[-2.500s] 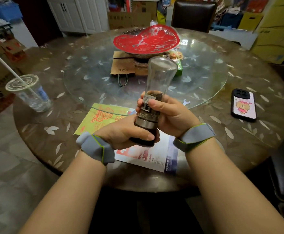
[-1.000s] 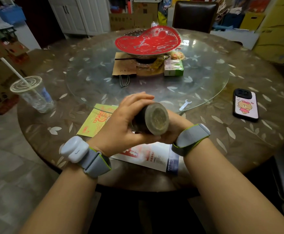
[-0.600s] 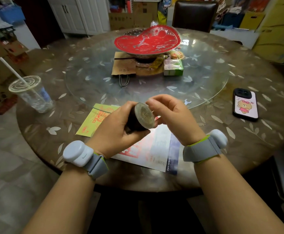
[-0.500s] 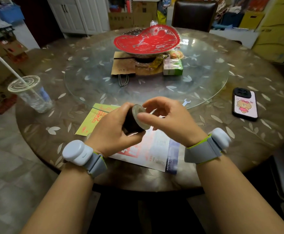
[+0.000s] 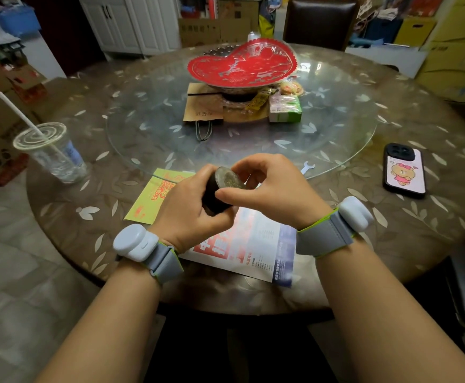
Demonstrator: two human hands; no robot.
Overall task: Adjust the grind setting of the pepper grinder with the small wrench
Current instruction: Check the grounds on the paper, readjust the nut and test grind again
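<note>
The pepper grinder (image 5: 227, 181) is tipped on its side above the table's near edge, its dark round base facing me. My left hand (image 5: 187, 210) grips its body from the left, hiding most of it. My right hand (image 5: 276, 189) is at the base: thumb on the lower rim, curled fingers over the upper rim, pinching the end. The small silver wrench (image 5: 307, 167) lies flat on the table just beyond my right hand, at the edge of the glass turntable; neither hand touches it.
A glass turntable (image 5: 341, 125) carries a red heart-shaped dish (image 5: 242, 64), a paper bag and snack packs. A lidded plastic cup with a straw (image 5: 51, 153) stands left, a phone (image 5: 404, 170) lies right. A leaflet (image 5: 256, 244) and a yellow sheet (image 5: 154, 199) lie under my hands.
The grinder went from upright in both hands to tipped over with its base toward me. My right hand came off the body and moved onto the base rim.
</note>
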